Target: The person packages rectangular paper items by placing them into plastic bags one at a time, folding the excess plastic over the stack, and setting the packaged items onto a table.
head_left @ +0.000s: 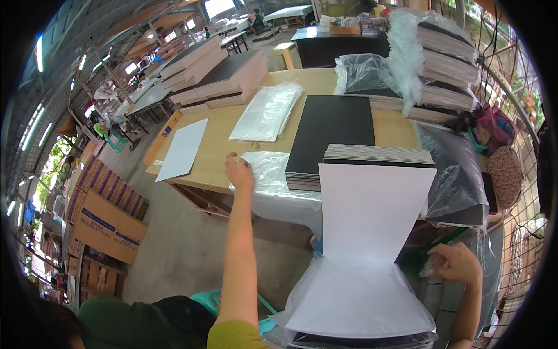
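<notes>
On the wooden tabletop [215, 157]:
Left hand [239, 173]: flat, fingers spread on a crinkly clear plastic bag [273, 174] at the near edge.
Right hand [459, 263]: grip pinching filmy plastic [433, 264].
Between: smooth white sheet [372, 215], stacked black boards [331, 136].

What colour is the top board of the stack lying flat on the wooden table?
Black: the top board is plain matte black, seen best in the head view.

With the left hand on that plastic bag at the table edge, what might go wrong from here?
1. The clear plastic bag hangs over the table edge under the left hand; it may slide off.
2. The white sheet bends down from the stack of black boards and may crease.
3. The right hand pinches thin film that may tear.
</notes>
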`<action>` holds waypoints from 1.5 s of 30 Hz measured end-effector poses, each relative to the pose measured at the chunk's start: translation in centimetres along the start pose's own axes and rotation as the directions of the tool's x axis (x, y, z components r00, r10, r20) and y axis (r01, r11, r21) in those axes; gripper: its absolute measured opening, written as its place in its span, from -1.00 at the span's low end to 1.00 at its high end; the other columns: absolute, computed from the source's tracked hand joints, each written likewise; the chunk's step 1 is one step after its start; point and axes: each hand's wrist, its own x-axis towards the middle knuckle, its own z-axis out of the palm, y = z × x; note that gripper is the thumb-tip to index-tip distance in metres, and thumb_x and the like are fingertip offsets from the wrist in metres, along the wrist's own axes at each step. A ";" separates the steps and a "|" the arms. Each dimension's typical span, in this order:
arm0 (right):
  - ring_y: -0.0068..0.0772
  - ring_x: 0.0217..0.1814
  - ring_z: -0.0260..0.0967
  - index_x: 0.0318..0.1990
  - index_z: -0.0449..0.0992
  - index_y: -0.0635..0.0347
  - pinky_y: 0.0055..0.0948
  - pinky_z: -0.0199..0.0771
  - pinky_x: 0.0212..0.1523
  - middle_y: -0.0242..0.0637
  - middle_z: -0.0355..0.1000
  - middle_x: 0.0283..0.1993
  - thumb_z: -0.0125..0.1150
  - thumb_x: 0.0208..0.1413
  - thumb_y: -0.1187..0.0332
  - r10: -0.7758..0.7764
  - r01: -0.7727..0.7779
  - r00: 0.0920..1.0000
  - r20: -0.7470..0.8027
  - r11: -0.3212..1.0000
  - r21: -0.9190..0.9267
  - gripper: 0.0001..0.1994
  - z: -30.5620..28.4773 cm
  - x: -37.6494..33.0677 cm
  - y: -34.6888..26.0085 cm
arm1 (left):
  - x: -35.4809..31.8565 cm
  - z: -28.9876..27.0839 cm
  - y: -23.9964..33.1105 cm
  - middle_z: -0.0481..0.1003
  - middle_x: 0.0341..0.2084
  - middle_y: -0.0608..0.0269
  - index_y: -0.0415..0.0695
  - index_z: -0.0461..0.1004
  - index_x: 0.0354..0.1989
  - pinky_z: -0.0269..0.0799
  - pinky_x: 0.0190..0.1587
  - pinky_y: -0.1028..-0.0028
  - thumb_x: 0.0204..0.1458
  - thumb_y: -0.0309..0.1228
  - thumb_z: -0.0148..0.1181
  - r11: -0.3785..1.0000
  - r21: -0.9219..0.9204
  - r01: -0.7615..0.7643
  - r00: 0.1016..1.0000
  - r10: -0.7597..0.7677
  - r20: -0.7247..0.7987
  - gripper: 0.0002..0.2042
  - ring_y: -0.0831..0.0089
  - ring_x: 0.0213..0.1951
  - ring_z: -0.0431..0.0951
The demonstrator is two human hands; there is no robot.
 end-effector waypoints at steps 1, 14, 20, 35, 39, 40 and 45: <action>-0.25 -0.49 0.47 -0.22 0.51 0.19 -0.37 0.42 -0.41 -0.22 0.49 -0.49 0.38 -0.24 0.28 -0.099 0.098 0.995 -0.007 0.994 -0.045 -0.63 -0.9 0.8 -1.6 | -0.3 -1.5 -0.6 0.32 -0.06 0.16 -0.10 0.54 -0.36 0.35 -0.10 0.25 -0.17 -0.45 0.31 0.996 0.047 -0.080 0.991 0.084 -0.105 -0.83 0.17 -0.08 0.36; -0.13 -0.05 0.37 -0.20 0.51 0.14 -0.22 0.41 -0.08 -0.19 0.48 -0.25 0.32 -0.13 0.31 -0.662 0.645 0.740 -0.121 0.748 -0.156 -0.71 0.3 24.3 -19.4 | 2.0 -9.2 3.0 0.52 -0.51 0.30 -0.23 0.45 -0.28 0.38 -0.37 0.65 -0.11 -0.56 0.26 0.745 -0.667 0.025 0.978 0.119 0.171 -0.81 0.55 -0.46 0.51; -0.11 0.03 0.32 -0.20 0.53 0.09 -0.08 0.40 -0.05 -0.22 0.48 -0.16 0.30 -0.20 0.39 -0.568 0.541 0.814 -0.119 0.817 -0.200 -0.70 5.6 34.5 -24.1 | 0.8 -9.5 3.3 0.55 -0.42 0.11 -0.25 0.26 0.00 0.44 -0.21 0.58 -0.07 -0.74 0.07 0.608 -0.793 -0.018 0.962 0.227 0.152 -0.60 0.43 -0.24 0.58; -0.15 0.00 0.41 -0.14 0.50 0.14 0.01 0.41 -0.09 -0.15 0.46 -0.09 0.25 -0.15 0.38 -0.483 0.460 0.875 -0.028 0.848 -0.263 -0.68 7.0 40.1 -25.9 | 1.5 -9.4 2.1 0.55 -0.33 0.12 -0.21 0.21 0.09 0.39 -0.27 0.56 -0.07 -0.71 0.13 0.413 -0.910 0.040 0.963 0.228 0.146 -0.51 0.53 -0.29 0.55; -0.10 -0.15 0.47 -0.37 0.56 0.16 -0.15 0.50 -0.21 -0.14 0.52 -0.24 0.23 -0.23 0.44 -0.624 0.620 0.779 0.060 0.752 -0.224 -0.83 7.9 41.0 -25.2 | 1.5 -9.0 3.6 0.51 -0.21 0.08 -0.19 0.18 0.13 0.36 -0.27 0.56 -0.07 -0.69 0.13 0.511 -0.857 -0.059 0.969 0.237 0.075 -0.47 0.53 -0.28 0.53; -0.10 -0.16 0.47 -0.37 0.56 0.17 -0.16 0.50 -0.22 -0.14 0.52 -0.24 0.24 -0.24 0.44 -0.605 0.597 0.795 0.053 0.762 -0.250 -0.82 8.4 40.8 -25.6 | 1.4 -9.0 3.7 0.50 -0.19 0.07 -0.18 0.18 0.13 0.35 -0.28 0.57 -0.08 -0.68 0.14 0.570 -0.819 -0.065 0.975 0.211 0.069 -0.46 0.53 -0.29 0.53; -0.07 -0.17 0.48 -0.36 0.55 0.20 -0.19 0.50 -0.22 -0.13 0.52 -0.24 0.24 -0.24 0.48 -0.576 0.535 0.812 -0.091 0.798 -0.277 -0.81 9.0 39.9 -26.9 | 1.1 -9.9 4.1 0.51 -0.39 0.17 -0.17 0.26 0.07 0.30 -0.35 0.58 -0.13 -0.60 0.28 0.582 -0.813 0.022 0.988 0.109 0.105 -0.47 0.57 -0.38 0.50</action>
